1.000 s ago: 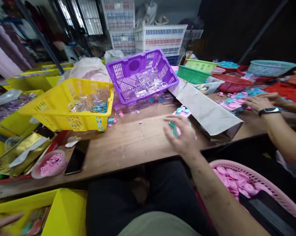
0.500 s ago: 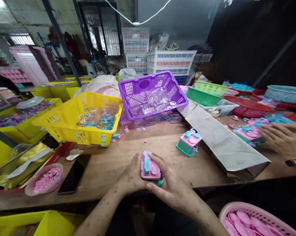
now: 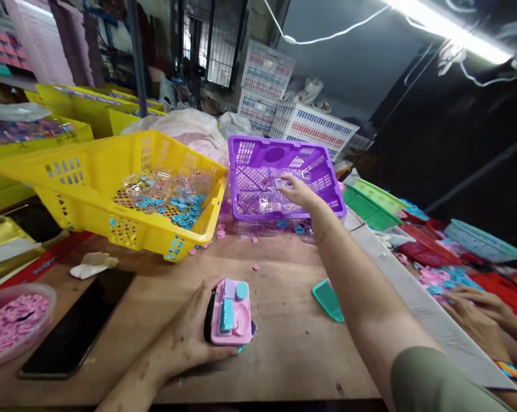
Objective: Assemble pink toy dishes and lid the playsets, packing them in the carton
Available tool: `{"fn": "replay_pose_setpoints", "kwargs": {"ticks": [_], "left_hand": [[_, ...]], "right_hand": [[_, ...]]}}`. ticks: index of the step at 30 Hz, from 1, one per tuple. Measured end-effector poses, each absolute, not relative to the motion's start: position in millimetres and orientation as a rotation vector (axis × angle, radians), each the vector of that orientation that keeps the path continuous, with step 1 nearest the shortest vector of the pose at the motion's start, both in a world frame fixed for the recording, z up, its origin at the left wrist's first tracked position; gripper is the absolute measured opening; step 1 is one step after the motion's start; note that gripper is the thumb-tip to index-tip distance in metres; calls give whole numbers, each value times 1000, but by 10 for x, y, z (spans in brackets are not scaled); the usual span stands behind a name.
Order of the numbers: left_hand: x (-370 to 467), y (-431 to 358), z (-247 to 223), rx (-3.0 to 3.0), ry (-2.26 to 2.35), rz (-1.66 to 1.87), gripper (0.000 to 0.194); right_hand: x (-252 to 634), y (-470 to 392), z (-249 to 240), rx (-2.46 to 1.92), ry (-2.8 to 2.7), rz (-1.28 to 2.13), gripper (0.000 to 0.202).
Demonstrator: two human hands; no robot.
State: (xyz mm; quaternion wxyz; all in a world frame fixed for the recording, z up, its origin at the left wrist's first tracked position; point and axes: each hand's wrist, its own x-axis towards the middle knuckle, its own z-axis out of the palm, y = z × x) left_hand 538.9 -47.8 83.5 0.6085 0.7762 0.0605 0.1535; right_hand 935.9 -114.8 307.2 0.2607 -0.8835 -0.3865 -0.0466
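Observation:
A small pink toy with blue and lilac pieces on top (image 3: 231,313) is gripped in my left hand (image 3: 193,320), low over the table. My right hand (image 3: 299,191) reaches into the purple basket (image 3: 284,150), fingers apart, above clear plastic pieces (image 3: 269,203). Whether its fingertips touch a piece cannot be made out. Under my right forearm lies a green tray-like part (image 3: 328,300). The yellow basket (image 3: 90,151) to the left holds clear pieces and blue parts (image 3: 188,213).
A black phone (image 3: 80,326) and a bowl of pink parts (image 3: 20,320) lie at the left. A grey-white board (image 3: 382,269) runs along the right; beyond it another person's hands (image 3: 477,315) are near pink and blue parts. Small pink bits dot the table (image 3: 284,355).
My right hand has left the toy and stretched forward into the purple basket. My left hand still holds the toy. The view has shifted and tilted, and my arm now partly covers the green item.

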Motion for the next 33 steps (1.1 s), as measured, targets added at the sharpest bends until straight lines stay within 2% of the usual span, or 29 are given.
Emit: {"fn": "replay_pose_setpoints", "kwargs": {"ticks": [5,11,14,18,23,28,33], "left_hand": [[5404,-456,799,1853,86,452,127],[5430,-462,810,1859,72,470,127],[5422,-459,844,1858,65,500,126],[5415,-447,885,1878,33,507,120],[5428,-439,889,1872,0,547,123],[5422,-432,914,1875,-5,563,120],[5398,-416,972,1883,19,521,120]], "right_hand": [[9648,-645,2799,-2437,-943,-209,38],[9709,-608,2695,-2333,-850,-429,23],[9748,-728,2736,-2286,-833,-415,21],[9712,-852,2720,-2234,-763,-277,35],[9424,-1048,2844,-2031,-829,-83,56],[8915,-1608,2880,-2016,-964,360,52],[8322,-2275,2427,-2123,-1048,796,44]]}}
